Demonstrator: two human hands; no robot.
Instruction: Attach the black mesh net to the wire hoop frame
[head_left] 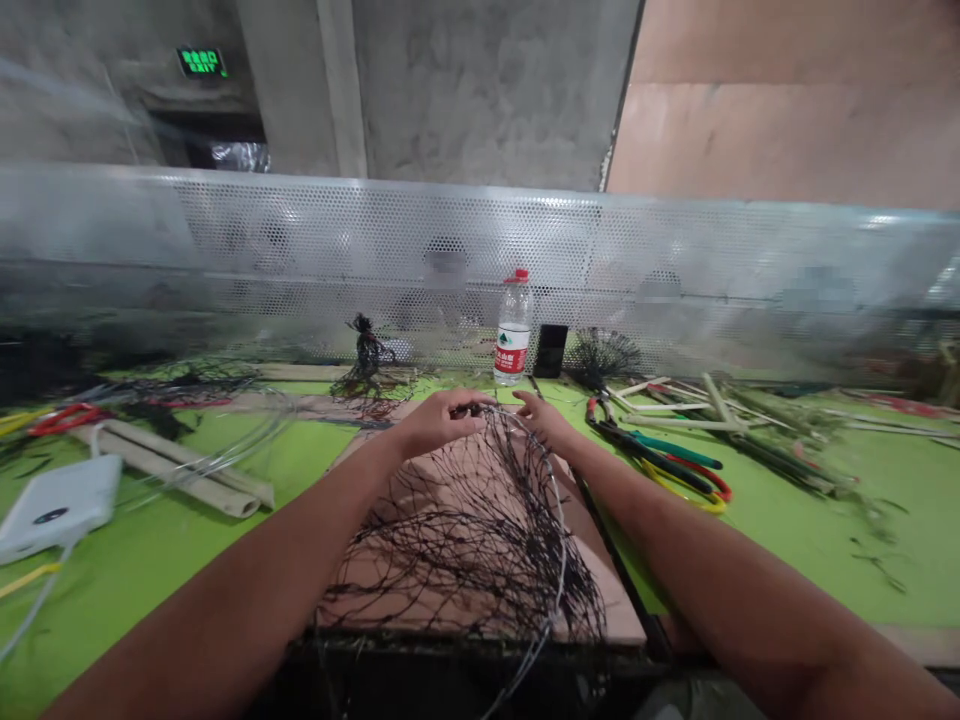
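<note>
A black net spreads over a wooden board at 6 o'clock, directly before the worker, as a pale wire arcs along it and drops past the board's near edge. At the net's far, gathered end, the left hand bends its fingers toward the thumb, pinching the dark strands; the right hand, just beside it at 1 o'clock, is loosely curled with thumb and forefinger parted, though whether it touches the net cannot be told. On the green tabletop, a white device lies at 9 o'clock, 2 pale tubes at 10 and a heap of colored-handled tools at 2. Farther off, a black bundle stands at 11 o'clock, while a red-capped bottle rises at 12, near an upright black slab. Behind runs a perforated screen; a green exit sign glows beyond at 11.
</note>
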